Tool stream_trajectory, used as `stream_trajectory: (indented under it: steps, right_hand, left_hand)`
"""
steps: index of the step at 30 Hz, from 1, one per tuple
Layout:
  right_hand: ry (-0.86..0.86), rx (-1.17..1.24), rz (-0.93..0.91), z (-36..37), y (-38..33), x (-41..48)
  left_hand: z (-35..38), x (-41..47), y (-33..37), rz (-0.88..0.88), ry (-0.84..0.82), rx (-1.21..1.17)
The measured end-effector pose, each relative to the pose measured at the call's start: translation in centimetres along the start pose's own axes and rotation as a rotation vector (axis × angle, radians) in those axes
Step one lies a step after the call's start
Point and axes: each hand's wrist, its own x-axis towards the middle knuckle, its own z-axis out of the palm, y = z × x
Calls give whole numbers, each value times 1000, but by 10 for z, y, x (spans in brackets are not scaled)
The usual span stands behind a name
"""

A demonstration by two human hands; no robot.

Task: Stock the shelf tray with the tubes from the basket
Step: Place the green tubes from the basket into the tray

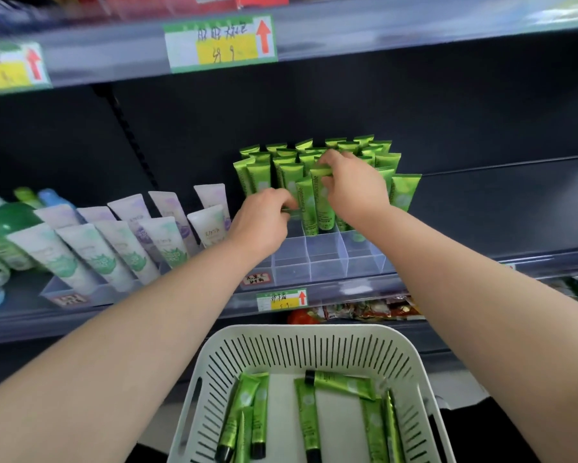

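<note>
Fingers of the right hand [351, 185] pinch a green tube's [324, 202] crimped top at frame centre; left hand [264, 218] fingers curl closed on another tube [305, 208] above the clear divided tray [327, 259].

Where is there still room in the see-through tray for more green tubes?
The front cells of the clear tray, nearest the shelf edge, stand bare. Behind them, the green tubes are packed tight around both hands, right hand and left hand.
</note>
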Motion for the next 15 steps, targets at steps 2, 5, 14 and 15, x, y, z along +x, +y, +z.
stream_trajectory:
  steps: [2,5,14,15]
  right_hand:
    - [-44,-32,13,6,2,2]
    - [-76,-61,40,13,4,5]
    - [-81,-81,31,24,13,6]
    - [-63,-64,16,23,12,6]
  left_hand:
    - [2,-2,-2,-3,-12,-20]
    - [6,-2,-4,-3,-17,-43]
    - [13,-2,-6,3,-31,-33]
    - [13,-2,-6,0,-30,-32]
